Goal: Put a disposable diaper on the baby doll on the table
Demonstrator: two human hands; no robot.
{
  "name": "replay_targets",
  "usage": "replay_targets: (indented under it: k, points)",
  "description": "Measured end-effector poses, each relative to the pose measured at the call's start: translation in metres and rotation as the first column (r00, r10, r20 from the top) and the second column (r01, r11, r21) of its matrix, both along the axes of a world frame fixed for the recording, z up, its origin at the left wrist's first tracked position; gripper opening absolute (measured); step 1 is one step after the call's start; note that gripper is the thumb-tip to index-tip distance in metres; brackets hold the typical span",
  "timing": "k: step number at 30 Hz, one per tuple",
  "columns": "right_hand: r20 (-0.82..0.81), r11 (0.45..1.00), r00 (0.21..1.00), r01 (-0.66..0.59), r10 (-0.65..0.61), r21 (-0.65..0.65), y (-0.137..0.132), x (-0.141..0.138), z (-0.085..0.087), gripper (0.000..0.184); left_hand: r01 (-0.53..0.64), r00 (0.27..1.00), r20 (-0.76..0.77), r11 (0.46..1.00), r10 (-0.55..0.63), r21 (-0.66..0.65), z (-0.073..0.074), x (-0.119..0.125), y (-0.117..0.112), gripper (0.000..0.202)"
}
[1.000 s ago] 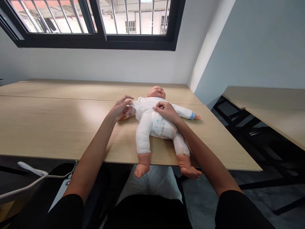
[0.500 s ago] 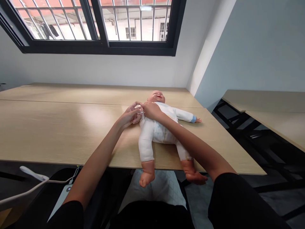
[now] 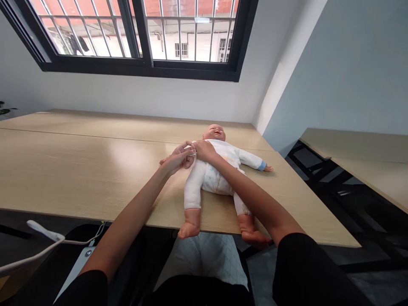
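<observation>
A baby doll (image 3: 215, 132) in white clothes lies on its back, its head toward the window and its feet hanging over the near table edge. My left hand (image 3: 181, 158) and my right hand (image 3: 205, 151) meet at the side of its chest, left of its middle. Between the fingertips of both hands runs a thin white tie string (image 3: 194, 154), apparently part of the doll's white top (image 3: 225, 148). Both hands are closed in a pinch. My right forearm crosses over the doll's diaper (image 3: 214, 180) and hides part of it.
The wooden table (image 3: 79, 170) reaches to the wall below a barred window (image 3: 191, 34). A second table (image 3: 357, 144) stands at the right. On a dark seat at lower left lie a white power bank (image 3: 79, 265) and a white cable (image 3: 47, 231).
The view has shifted slightly, and the doll's feet have moved a little leftward. Both hands stay together at the doll's side, fingers still pinching the white string.
</observation>
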State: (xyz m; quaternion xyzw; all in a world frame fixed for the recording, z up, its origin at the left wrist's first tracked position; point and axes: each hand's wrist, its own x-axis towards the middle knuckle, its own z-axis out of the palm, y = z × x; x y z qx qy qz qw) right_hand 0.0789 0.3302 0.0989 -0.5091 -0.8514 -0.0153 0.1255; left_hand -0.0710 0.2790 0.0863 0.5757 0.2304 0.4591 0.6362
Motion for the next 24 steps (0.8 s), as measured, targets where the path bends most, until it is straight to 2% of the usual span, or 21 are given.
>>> replay_targets:
  k: [3,8,12,14,16,18,21,22,24]
  points:
    - [-0.022,1.0,1.0,-0.002,0.002,-0.01,0.004,0.001,0.0,0.008,0.022,1.0,-0.014,1.0,-0.022,0.012,-0.005,0.003,0.0,0.033]
    - [-0.07,1.0,0.998,-0.004,0.001,-0.029,0.01,0.003,0.001,0.008,-0.005,0.999,-0.044,0.999,0.007,0.033,-0.008,0.007,0.0,0.033]
    - [-0.101,0.998,0.994,-0.055,0.052,-0.027,0.013,0.001,0.002,0.004,-0.002,0.996,-0.09,0.999,0.007,0.05,-0.007,0.009,-0.002,0.035]
    - [-0.165,0.994,0.981,-0.109,0.105,-0.013,0.014,0.007,0.007,0.007,0.005,0.994,-0.108,0.998,0.001,0.056,-0.005,0.009,-0.001,0.035]
    - [-0.316,0.988,0.936,-0.153,0.157,0.037,0.012,0.02,0.015,0.009,0.002,0.992,-0.127,0.998,0.006,0.064,-0.001,0.008,0.003,0.034]
    - [-0.488,0.979,0.849,-0.17,0.204,0.113,0.005,0.039,0.024,0.009,0.01,0.986,-0.165,0.997,0.004,0.08,0.006,0.008,0.009,0.033]
    - [-0.625,0.972,0.746,-0.142,0.23,0.188,-0.016,0.071,0.03,0.012,0.074,0.961,-0.272,0.989,-0.037,0.125,0.017,0.012,0.02,0.028]
    - [-0.65,0.977,0.731,-0.123,0.208,0.174,-0.025,0.08,0.029,0.013,0.095,0.949,-0.312,0.985,-0.046,0.145,0.02,0.015,0.023,0.025]
    - [-0.67,0.99,0.73,-0.124,0.134,0.063,-0.043,0.092,0.023,0.02,0.107,0.929,-0.37,0.976,-0.029,0.191,0.025,0.022,0.026,0.019]
